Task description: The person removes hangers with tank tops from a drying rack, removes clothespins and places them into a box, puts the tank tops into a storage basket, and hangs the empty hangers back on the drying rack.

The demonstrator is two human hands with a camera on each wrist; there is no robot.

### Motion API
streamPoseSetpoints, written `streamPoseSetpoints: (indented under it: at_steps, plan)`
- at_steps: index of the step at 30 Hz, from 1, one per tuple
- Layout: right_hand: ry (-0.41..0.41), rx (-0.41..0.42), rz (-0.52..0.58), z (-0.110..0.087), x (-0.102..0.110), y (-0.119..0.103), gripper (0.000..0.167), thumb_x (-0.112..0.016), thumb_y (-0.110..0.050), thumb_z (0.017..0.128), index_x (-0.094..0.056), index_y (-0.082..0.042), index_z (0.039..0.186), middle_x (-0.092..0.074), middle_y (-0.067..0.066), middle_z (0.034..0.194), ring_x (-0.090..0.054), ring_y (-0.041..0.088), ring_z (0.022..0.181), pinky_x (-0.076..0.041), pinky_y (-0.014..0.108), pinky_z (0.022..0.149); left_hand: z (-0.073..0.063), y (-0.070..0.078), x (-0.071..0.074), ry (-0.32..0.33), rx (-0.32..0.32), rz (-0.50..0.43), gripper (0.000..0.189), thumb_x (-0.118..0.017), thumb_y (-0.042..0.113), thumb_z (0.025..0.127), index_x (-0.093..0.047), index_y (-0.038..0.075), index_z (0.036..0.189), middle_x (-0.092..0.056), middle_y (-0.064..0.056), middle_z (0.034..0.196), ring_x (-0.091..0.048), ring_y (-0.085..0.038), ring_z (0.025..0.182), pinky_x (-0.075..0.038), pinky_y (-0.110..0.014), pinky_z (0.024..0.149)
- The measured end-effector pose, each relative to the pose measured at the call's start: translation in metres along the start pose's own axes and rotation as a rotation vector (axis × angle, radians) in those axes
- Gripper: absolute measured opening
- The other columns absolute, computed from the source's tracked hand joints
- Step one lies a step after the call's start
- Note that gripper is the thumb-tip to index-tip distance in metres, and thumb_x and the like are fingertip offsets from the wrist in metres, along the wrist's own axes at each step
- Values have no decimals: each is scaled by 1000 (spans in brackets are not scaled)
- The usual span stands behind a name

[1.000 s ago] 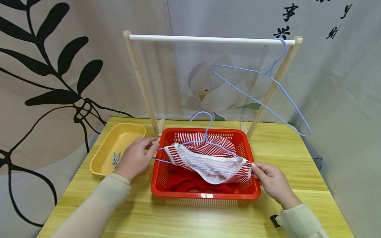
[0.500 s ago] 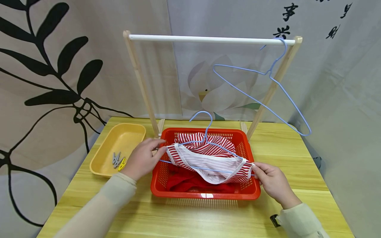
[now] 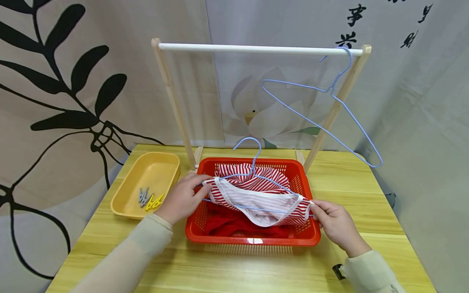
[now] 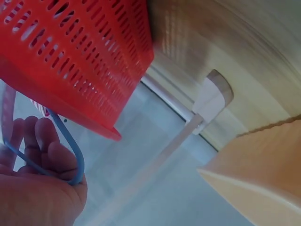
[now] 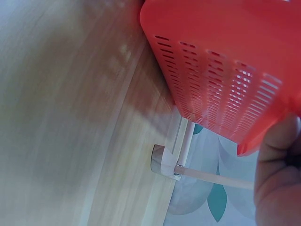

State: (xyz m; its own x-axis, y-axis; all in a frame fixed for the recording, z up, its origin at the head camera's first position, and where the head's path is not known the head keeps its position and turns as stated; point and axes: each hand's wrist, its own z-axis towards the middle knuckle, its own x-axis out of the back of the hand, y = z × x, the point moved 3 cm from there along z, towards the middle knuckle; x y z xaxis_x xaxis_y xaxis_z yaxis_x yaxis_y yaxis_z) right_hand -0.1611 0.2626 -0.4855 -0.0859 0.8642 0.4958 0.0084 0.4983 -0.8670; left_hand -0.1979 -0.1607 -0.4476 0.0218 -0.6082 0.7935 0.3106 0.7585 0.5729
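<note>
A striped red-and-white sleeveless top (image 3: 256, 198) with white trim lies spread on a blue wire hanger (image 3: 255, 156), over the red basket (image 3: 253, 241). At its left end, my left hand (image 3: 183, 197) pinches the shoulder edge between thumb and fingers. The hanger's bent end (image 4: 77, 160) lies against that palm in the left wrist view. My right hand (image 3: 338, 224) pinches the top's right end by the basket rim. In the right wrist view, only part of the right hand (image 5: 280, 174) shows beside the basket. More striped fabric lies bunched behind.
Red cloth (image 3: 242, 223) lies in the basket. A yellow tray (image 3: 126, 179) on the left holds grey clothespins (image 3: 143, 197) and yellow clothespins (image 3: 154, 202). Behind stands a wooden rack with a white rail (image 3: 256, 48), a second blue hanger (image 3: 311, 120) hooked at its right end.
My left hand has moved right, from the hanger's bare end onto the left edge of the top, uncovering the yellow clothespins. My right hand has stayed in place.
</note>
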Motion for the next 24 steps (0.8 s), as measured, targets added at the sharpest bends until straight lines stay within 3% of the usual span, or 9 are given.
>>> streamPoseSetpoints:
  at_steps: [4,8,13,24]
  plan:
    - [4,10,-1,0,0,0,29,-61,-21,108,-74,0,124,-69,4,85,-60,7,67,-56,27,63,0,2,-1,-12,13,-15,35,-64,39,105,-72,21,133,-69,-5,135,-61,-32,133,-47,-53,114]
    - [8,26,-1,-1,-1,-1,29,-60,-19,108,-73,0,125,-73,7,90,-62,6,69,-57,26,64,0,3,-2,-8,17,-23,35,-64,42,105,-72,22,133,-69,-2,134,-61,-30,134,-47,-52,115]
    - [17,42,-18,-2,-1,-3,29,-57,-18,110,-73,2,123,-72,7,89,-62,6,70,-57,26,64,1,5,-1,17,20,-43,29,-65,37,105,-76,21,127,-71,0,126,-65,-23,120,-52,-47,106]
    - [37,63,-80,-2,2,-10,29,-53,-19,111,-68,-3,93,-63,3,79,-58,14,67,-48,25,59,3,9,-1,62,25,-80,20,-71,37,101,-78,21,109,-72,4,108,-63,-15,100,-54,-40,91]
